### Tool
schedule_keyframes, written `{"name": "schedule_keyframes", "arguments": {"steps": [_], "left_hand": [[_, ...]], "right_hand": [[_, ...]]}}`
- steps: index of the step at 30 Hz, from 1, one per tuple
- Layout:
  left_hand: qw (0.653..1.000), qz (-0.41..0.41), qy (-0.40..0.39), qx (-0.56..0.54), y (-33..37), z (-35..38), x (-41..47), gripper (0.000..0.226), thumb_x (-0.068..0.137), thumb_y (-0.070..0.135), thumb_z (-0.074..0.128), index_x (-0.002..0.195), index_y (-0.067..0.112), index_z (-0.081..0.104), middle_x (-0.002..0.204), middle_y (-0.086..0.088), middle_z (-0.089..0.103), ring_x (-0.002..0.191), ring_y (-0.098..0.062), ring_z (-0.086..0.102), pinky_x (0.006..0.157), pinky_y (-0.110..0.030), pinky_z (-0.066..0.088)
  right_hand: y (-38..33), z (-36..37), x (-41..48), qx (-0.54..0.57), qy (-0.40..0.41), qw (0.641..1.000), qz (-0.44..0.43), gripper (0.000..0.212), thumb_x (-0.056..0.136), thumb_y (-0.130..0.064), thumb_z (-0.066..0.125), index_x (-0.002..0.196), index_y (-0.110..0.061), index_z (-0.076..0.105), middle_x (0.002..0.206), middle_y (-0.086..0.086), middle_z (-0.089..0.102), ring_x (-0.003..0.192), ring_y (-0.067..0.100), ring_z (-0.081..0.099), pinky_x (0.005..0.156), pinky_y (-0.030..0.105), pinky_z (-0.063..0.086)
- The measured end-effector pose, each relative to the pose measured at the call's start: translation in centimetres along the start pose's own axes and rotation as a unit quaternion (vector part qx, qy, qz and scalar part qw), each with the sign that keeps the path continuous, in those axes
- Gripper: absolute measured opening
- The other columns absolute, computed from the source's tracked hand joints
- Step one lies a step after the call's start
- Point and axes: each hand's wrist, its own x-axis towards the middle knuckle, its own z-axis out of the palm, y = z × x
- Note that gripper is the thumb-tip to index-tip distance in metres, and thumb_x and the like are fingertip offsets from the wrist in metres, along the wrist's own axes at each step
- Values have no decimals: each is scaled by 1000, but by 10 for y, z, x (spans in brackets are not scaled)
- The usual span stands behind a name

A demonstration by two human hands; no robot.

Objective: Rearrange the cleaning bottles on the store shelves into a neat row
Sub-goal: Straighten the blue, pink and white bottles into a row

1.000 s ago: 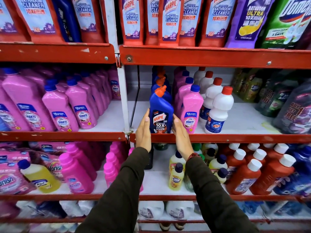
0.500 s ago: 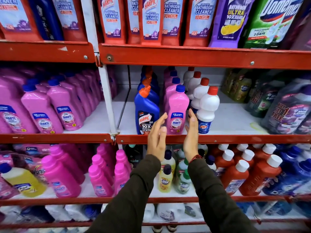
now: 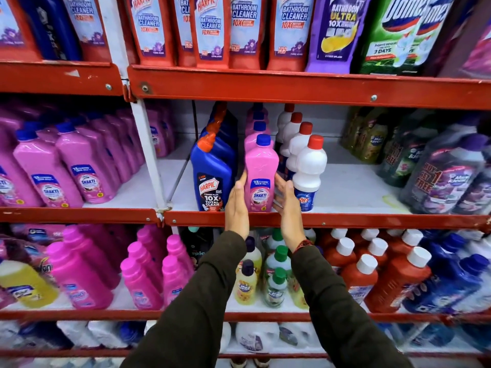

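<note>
On the middle shelf (image 3: 372, 220) three rows of bottles run front to back: blue Harpic bottles (image 3: 211, 176) with orange caps, pink Shakti bottles (image 3: 261, 166) with blue caps, and white bottles (image 3: 308, 171) with red caps. My left hand (image 3: 237, 208) lies flat against the left side of the front pink bottle, squeezed between it and the front Harpic bottle. Against the bottle's right side presses my right hand (image 3: 288, 205), fingers reaching back beside the front white bottle. The pink bottle stands upright at the shelf's front edge, clamped between both palms.
More pink bottles (image 3: 87, 168) fill the left bay past a white upright post (image 3: 148, 155). Dark refill pouches (image 3: 446, 176) crowd the right end, with bare shelf (image 3: 350, 187) before them. Red bathroom-cleaner pouches (image 3: 210, 30) hang above. Below stand small yellow bottles (image 3: 247, 285) and red-brown bottles (image 3: 393, 277).
Both hands left the front blue Harpic bottle, shifted right, and now press on the sides of the front pink bottle. The view has swung slightly right.
</note>
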Motion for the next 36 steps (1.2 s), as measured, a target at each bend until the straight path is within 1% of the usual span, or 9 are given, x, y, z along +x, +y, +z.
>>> {"name": "schedule_keyframes", "arguments": {"steps": [8, 11, 15, 18, 21, 24, 29, 32, 36], "left_hand": [[999, 24, 5, 36, 5, 1, -7, 50, 89, 77, 33, 134, 61, 48, 149, 3, 55, 132, -10, 56, 112, -42, 48], [992, 70, 38, 101, -1, 7, -15, 59, 96, 67, 31, 149, 42, 44, 153, 2, 49, 136, -3, 49, 116, -35, 43], [959, 192, 165, 125, -8, 20, -30, 47, 106, 35, 33, 139, 11, 56, 136, -7, 56, 126, -3, 52, 108, -24, 43], [956, 225, 132, 131, -2, 37, -31, 38, 107, 23, 34, 129, 8, 62, 127, -7, 61, 121, -12, 57, 108, -22, 40], [978, 164, 8, 128, -1, 60, -30, 39, 109, 24, 34, 141, 17, 55, 146, -2, 56, 135, -6, 49, 112, -15, 34], [987, 61, -91, 121, 4, 79, -25, 45, 112, 32, 29, 156, 25, 33, 158, 14, 32, 139, 15, 28, 105, 2, 23], [987, -88, -116, 62, 1, 95, -6, 60, 109, 52, 22, 161, 22, 23, 166, -3, 31, 149, -14, 31, 123, -33, 27], [979, -96, -136, 118, -8, 93, -1, 85, 91, 76, 25, 159, 25, 32, 162, -3, 41, 147, -19, 40, 124, -42, 29], [982, -94, -120, 112, -2, 91, -8, 63, 107, 56, 23, 157, 21, 35, 160, -6, 43, 146, -20, 42, 124, -40, 30]], "right_hand": [[-1, -1, -4, -16, -39, 999, -8, 53, 104, -55, 33, 150, -33, 46, 144, -5, 58, 126, 7, 60, 82, 13, 55], [0, -8, -13, -32, -51, 997, -43, 56, 102, -57, 35, 150, -31, 45, 141, -11, 57, 122, -7, 59, 87, 11, 53], [6, -23, -24, -49, 69, 988, -130, 36, 106, -44, 37, 127, -33, 65, 129, -7, 64, 122, 2, 59, 98, 21, 49], [1, -41, -21, -10, 144, 978, -148, 31, 106, -37, 38, 114, -36, 68, 122, 6, 64, 113, 5, 61, 97, 24, 49], [-6, -62, -12, -19, 176, 977, -119, 36, 109, -32, 33, 128, -18, 61, 127, 1, 58, 113, -8, 55, 96, 8, 42], [-5, -76, 0, -29, 141, 988, -51, 50, 110, -40, 26, 149, -17, 46, 148, -3, 50, 137, 10, 47, 108, 18, 37], [-9, -84, 2, -37, 29, 999, 24, 61, 108, -49, 17, 152, -16, 43, 136, -5, 53, 107, -5, 56, 71, -5, 44], [-11, -89, 3, -43, 25, 998, 24, 53, 108, -48, 16, 139, -25, 52, 129, -3, 58, 102, -7, 57, 73, -1, 46], [-14, -95, 9, -47, 13, 998, 44, 62, 108, -50, 15, 147, -17, 49, 146, 7, 56, 120, 9, 56, 93, 15, 41]]}}
